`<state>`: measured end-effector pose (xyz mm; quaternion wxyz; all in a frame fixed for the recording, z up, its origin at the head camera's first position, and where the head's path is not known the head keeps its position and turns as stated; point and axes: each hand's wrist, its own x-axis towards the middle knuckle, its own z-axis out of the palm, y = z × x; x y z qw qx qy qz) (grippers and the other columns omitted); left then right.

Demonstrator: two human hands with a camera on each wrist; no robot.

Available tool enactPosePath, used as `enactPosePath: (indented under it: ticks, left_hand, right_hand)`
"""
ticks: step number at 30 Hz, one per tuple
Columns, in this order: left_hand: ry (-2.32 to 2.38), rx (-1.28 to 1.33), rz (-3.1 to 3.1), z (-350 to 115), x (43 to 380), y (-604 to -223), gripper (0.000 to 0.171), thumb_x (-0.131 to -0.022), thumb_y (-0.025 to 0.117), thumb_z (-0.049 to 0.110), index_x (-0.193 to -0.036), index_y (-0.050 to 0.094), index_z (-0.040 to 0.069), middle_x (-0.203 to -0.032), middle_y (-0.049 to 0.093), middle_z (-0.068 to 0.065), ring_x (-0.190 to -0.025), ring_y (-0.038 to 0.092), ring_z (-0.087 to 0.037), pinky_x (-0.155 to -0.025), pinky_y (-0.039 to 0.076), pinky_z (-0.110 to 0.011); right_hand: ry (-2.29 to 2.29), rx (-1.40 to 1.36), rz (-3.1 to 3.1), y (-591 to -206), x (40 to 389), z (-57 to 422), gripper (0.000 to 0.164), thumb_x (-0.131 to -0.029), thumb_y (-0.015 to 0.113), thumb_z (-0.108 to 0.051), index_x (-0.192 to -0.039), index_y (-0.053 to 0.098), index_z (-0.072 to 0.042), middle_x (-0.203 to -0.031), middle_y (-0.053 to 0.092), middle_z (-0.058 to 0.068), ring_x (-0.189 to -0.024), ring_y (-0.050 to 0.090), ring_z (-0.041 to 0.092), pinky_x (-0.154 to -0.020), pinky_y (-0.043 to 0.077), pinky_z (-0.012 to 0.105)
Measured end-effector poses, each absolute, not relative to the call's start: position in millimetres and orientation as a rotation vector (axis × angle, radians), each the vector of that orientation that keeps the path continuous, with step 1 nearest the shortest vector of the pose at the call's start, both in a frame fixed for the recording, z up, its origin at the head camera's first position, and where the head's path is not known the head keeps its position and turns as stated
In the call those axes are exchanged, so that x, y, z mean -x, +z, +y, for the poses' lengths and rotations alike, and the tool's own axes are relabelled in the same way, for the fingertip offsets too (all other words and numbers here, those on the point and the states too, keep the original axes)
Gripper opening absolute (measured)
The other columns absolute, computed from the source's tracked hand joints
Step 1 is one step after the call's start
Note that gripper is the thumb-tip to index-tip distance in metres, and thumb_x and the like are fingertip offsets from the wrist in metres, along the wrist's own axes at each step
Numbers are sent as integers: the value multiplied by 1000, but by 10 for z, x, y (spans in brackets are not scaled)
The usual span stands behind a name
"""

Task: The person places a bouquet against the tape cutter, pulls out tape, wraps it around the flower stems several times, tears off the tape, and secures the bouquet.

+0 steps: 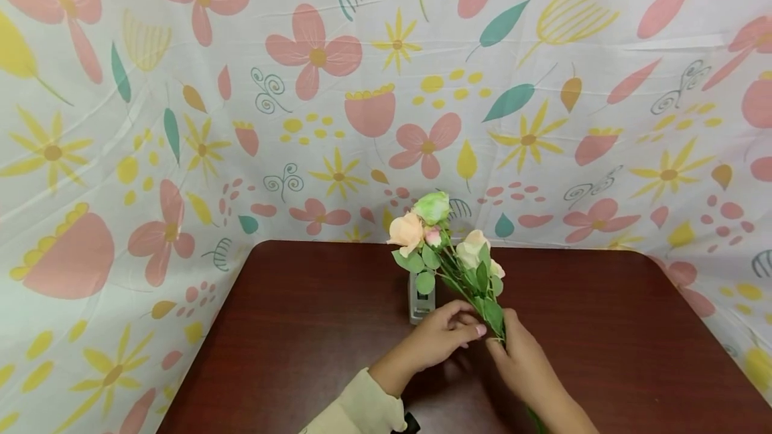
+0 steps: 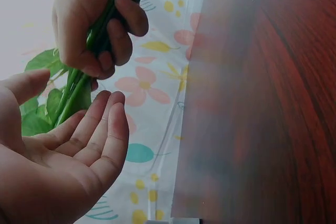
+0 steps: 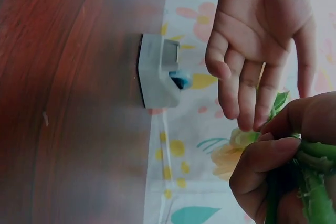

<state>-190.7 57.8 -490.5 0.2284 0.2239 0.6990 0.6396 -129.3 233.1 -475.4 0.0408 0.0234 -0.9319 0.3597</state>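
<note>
A bunch of roses (image 1: 407, 233) with peach and cream blooms, a green bud and green leaves leans up and left over the table. My right hand (image 1: 531, 360) grips its green stems (image 2: 100, 30) just below the leaves, fingers curled round them. The cut stem ends stick out past that fist in the left wrist view. Close beside the stems is my left hand (image 1: 443, 337), its palm turned toward them and its fingers loosely extended. Nothing lies in the left palm (image 3: 257, 19). The fingertips of this hand are right by the leaves (image 2: 39, 119).
Behind the bouquet, a small grey box-like device (image 1: 421, 303) with a slanted side and a teal part stands on the dark red-brown wooden table (image 1: 301, 300). A white cloth (image 1: 241, 119) printed with flowers and leaves hangs round the table's back and sides.
</note>
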Motion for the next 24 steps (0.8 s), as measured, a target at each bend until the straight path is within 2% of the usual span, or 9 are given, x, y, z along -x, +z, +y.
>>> enactPosePath:
  ticks: [4, 11, 16, 24]
  left_hand:
    - [1813, -595, 1879, 569, 1900, -4893, 31, -96, 70, 24, -124, 61, 12, -109, 67, 3, -88, 66, -5, -80, 57, -29]
    - [1893, -532, 1873, 564, 1937, -4916, 31, -93, 74, 21, -119, 61, 10, -110, 66, 1, -88, 65, -7, -83, 57, -35]
    - [1946, -473, 1864, 562, 1943, -4904, 39, -92, 75, 22, -123, 56, 10, -111, 64, 0, -89, 64, -8, -81, 55, -30]
    - [2046, -444, 1883, 568, 1950, -4925, 39, -92, 73, 18, -125, 54, 9, -99, 66, -1, -80, 64, -6, -74, 54, -25]
  right_hand:
    - [1094, -115, -2818, -4758, 1334, 2263, 25, -103, 58, -15, -124, 49, -3, -114, 65, 12, -96, 61, 19, -75, 49, 36]
    - [1016, -150, -2773, -4767, 1402, 2164, 26, -99, 62, -11, -122, 52, -4, -108, 66, 9, -92, 61, 19, -73, 49, 37]
    - [980, -157, -2729, -4770, 1456, 2103, 27, -97, 65, -13, -120, 55, -5, -109, 67, 9, -94, 64, 22, -75, 51, 41]
    - [931, -198, -2682, -4793, 1518, 2014, 30, -96, 68, -15, -121, 58, -2, -113, 66, 12, -101, 69, 30, -78, 55, 48]
